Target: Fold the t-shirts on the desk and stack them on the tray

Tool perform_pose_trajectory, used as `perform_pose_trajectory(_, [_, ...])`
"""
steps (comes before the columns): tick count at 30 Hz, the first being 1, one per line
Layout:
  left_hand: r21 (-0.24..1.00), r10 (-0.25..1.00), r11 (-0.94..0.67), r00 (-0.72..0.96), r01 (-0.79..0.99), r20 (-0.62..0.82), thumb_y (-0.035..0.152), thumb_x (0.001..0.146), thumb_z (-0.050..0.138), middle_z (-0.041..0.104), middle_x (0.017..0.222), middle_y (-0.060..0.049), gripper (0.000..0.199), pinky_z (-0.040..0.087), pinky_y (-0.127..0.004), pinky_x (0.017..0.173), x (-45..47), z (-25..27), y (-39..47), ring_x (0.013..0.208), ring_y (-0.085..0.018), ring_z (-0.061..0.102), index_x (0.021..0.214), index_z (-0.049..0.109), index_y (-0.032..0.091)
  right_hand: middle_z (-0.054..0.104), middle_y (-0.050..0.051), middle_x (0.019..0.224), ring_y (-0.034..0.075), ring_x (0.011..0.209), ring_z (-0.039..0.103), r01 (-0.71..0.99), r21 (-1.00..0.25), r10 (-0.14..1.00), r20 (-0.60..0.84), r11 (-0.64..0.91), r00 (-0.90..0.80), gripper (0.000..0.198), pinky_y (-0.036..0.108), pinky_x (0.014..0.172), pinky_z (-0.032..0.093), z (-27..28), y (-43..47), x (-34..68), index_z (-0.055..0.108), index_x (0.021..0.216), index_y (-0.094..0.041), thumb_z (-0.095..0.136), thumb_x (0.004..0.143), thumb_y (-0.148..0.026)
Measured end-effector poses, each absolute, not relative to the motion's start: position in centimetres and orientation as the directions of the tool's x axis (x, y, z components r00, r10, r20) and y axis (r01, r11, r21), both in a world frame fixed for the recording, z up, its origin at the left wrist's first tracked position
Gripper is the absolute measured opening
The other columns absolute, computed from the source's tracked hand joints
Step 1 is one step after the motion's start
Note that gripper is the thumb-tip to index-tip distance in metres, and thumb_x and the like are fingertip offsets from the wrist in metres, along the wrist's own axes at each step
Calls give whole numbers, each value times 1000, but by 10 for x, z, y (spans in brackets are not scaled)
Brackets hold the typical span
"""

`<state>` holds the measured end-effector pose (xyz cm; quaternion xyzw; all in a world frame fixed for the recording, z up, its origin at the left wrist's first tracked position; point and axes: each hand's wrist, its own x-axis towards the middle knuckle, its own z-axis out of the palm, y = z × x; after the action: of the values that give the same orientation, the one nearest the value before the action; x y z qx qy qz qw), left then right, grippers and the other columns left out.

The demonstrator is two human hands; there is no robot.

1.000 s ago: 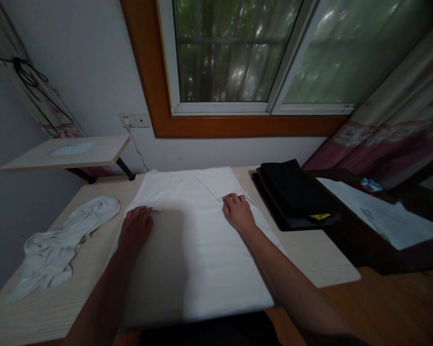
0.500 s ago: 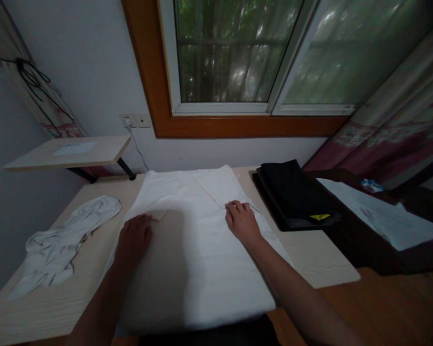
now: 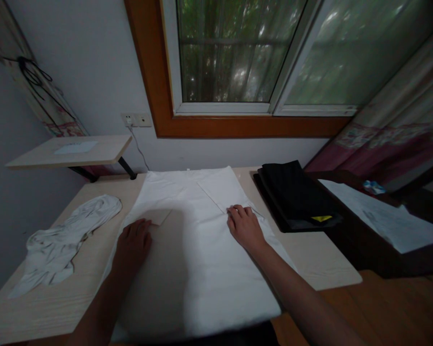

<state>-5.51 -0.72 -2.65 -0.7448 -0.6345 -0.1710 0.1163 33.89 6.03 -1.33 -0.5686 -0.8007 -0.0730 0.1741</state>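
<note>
Left fingers point(image 3: 140, 226) and right fingers point(image 3: 241, 211), grip unclear, touch white cloth point(image 3: 223, 274) near its edges, open tabletop point(image 3: 313, 257) beyond.

A spread cloth point(image 3: 212, 269) is lying across the middle of the counter point(image 3: 313, 254), with a second cloth point(image 3: 65, 240) resting to its left and a folded stack point(image 3: 292, 192) sitting to its right. Behind the second cloth, a raised shelf point(image 3: 108, 150) is standing on the counter, carrying a sheet of paper point(image 3: 75, 147). Another paper point(image 3: 386, 216) is lying farther right, beyond the stack, while a window point(image 3: 234, 72) is rising behind everything.
</note>
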Motion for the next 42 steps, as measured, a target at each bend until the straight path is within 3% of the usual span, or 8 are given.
perform_pose_trajectory(4, [-9,942,-145,141,989,306,30,97,43,63,132,-12,39,50,-46,97,-59,-14,-5,116,-30,58,130,61,20,62,11,120,27,105,50,929,-73,889,326,363,-322,27,39,90,40,-7,66,342,64,121,-22,49,101,-29])
perform_pose_trajectory(8, [-50,957,-146,153,988,246,35,98,41,68,119,-11,34,53,-45,84,-64,2,15,105,-30,61,115,69,23,63,12,115,27,105,51,924,-80,892,306,373,-334,29,38,89,39,3,84,344,67,116,-20,45,103,-33])
perform_pose_trajectory(11, [-38,935,-177,180,983,305,34,98,43,68,119,-10,33,51,-45,94,-64,3,44,108,-29,61,114,69,22,63,12,115,27,106,50,923,-67,889,301,380,-344,29,37,90,38,8,108,340,66,117,-19,46,102,-32])
perform_pose_trajectory(14, [11,907,-206,187,978,378,34,98,43,63,133,-12,37,44,-45,108,-59,-9,76,124,-28,56,122,66,19,62,12,112,26,104,50,936,-55,900,299,348,-317,26,36,89,37,5,132,334,66,114,-18,46,101,-30])
perform_pose_trajectory(18, [61,914,-203,167,977,369,34,99,40,55,147,-12,43,35,-46,118,-54,-28,101,138,-27,48,132,62,18,60,12,108,26,102,49,951,-50,905,328,304,-272,20,35,87,36,-8,150,329,65,108,-17,49,99,-27])
perform_pose_trajectory(30, [47,933,-185,160,982,324,34,101,37,49,154,-13,46,34,-55,116,-58,-36,74,144,-31,42,140,56,19,59,12,105,27,99,48,942,-101,889,375,320,-262,16,38,86,38,-19,129,345,63,107,-18,51,97,-24])
perform_pose_trajectory(42, [47,937,-179,155,983,312,32,101,38,47,156,-11,47,30,-55,120,-50,-36,32,147,-30,39,144,53,21,60,10,104,27,98,49,929,-115,882,375,351,-286,18,38,90,39,-19,92,356,63,109,-18,50,98,-24])
